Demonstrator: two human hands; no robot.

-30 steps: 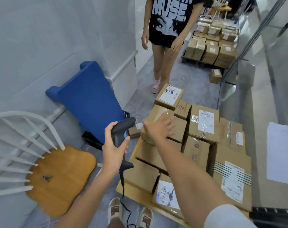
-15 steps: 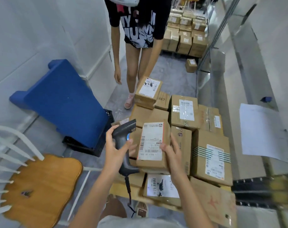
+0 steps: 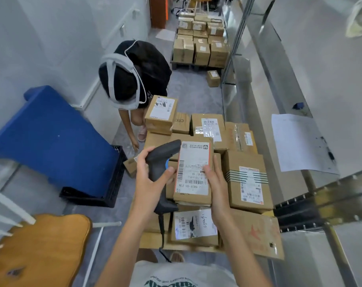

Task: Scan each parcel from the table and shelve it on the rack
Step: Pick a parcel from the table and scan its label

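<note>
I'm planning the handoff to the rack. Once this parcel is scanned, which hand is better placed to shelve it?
The right hand. It already grips the parcel, label up. The left hand is wrapped round the scanner, and the metal rack appears to run along the person's right side.

A white shipping label [image 3: 193, 168] on the small brown cardboard parcel [image 3: 193, 172] reads "H431-00 036"; at 12 o'clock, a plain brown carton [image 3: 181, 122] is printed "CEC".
</note>
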